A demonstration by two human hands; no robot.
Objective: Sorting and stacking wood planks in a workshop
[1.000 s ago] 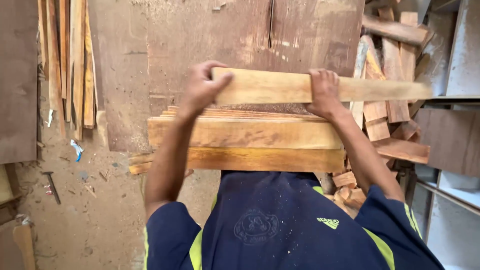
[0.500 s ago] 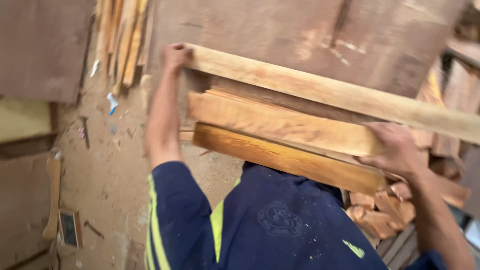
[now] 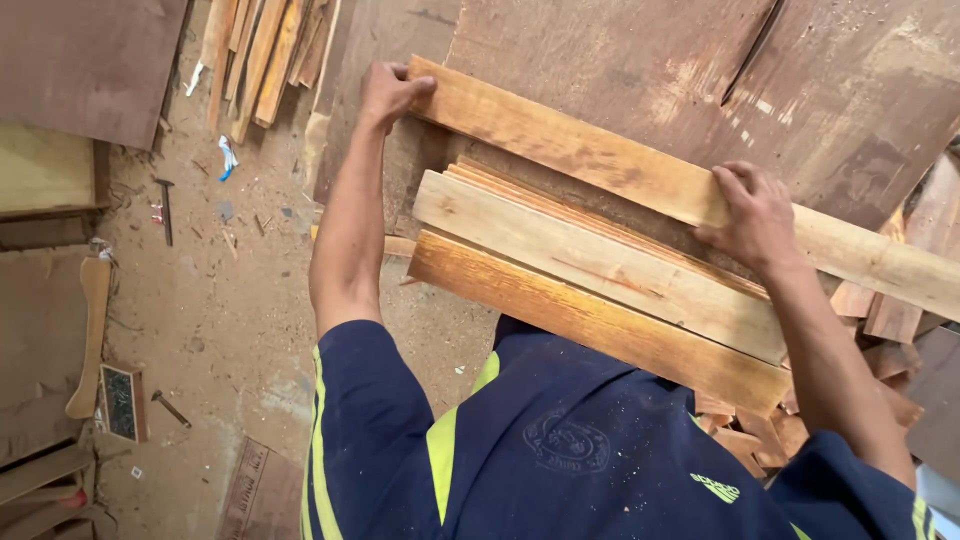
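Wooden top plank [image 3: 640, 180] sits angled above the plank stack [image 3: 600, 290]; the left hand [image 3: 392, 92] grips its far end, the right hand [image 3: 755, 215] its middle, seemingly mid-shift, needing squaring with the stack.

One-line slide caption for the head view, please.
Left hand and right hand grip a long plank atop stacked boards.

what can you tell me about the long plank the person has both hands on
The long plank is a pale, rough-sawn wooden board with orange-brown streaks and straight edges. It runs slanting from upper left down to the right edge of the view. It lies on top of a stack of shorter boards, in front of a large dark panel. The left hand grips its upper end; the right hand presses on its middle part.
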